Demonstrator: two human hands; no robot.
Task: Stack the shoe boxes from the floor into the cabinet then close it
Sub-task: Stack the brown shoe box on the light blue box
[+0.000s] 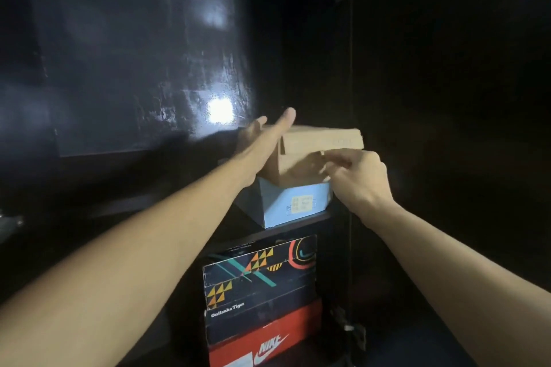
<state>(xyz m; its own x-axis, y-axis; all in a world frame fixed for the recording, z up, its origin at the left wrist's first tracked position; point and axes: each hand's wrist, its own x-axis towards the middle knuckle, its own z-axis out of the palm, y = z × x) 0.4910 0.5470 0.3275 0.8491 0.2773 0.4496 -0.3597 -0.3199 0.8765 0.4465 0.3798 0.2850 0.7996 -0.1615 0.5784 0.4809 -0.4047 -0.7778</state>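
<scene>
Brown shoe box [310,155] partly hidden by both blurred hands [356,176].

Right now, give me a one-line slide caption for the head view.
Both hands seat a brown shoe box atop a blue box on the cabinet shelf.

arms: two, bare to past the elbow | sleeves: none visible | left hand [262,134], right hand [357,179]: ungloved
</scene>
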